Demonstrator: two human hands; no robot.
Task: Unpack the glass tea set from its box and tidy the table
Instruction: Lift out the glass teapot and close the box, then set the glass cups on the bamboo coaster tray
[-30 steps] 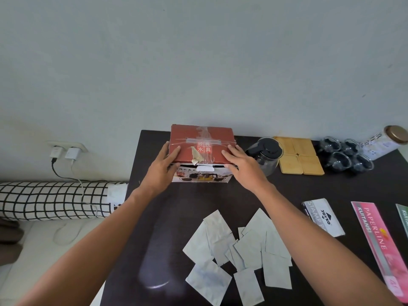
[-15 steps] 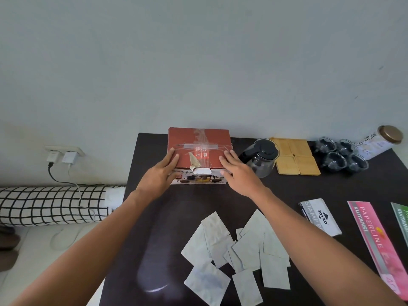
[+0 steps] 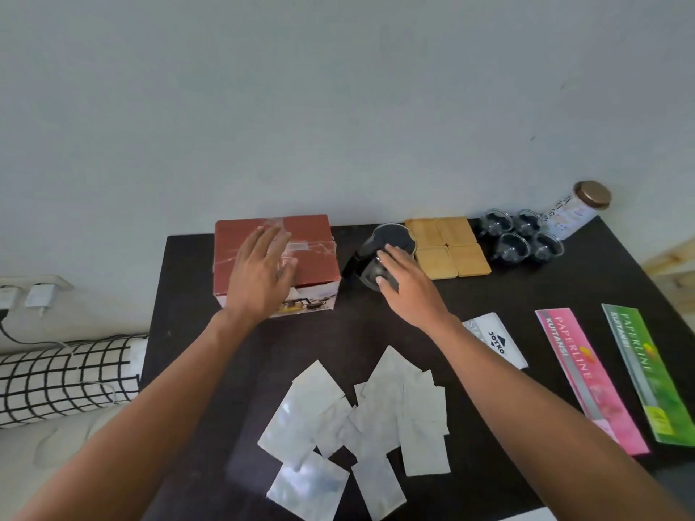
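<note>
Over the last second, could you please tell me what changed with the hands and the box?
Both hands let go of the red box. The right hand moved right onto the glass teapot; the left hand now lies open, blurred, over the box top. The box remains closed and taped; coasters, cups and sachets are unchanged.

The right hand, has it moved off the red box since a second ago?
Yes. The right hand left the red box and went right, onto the glass teapot.
</note>
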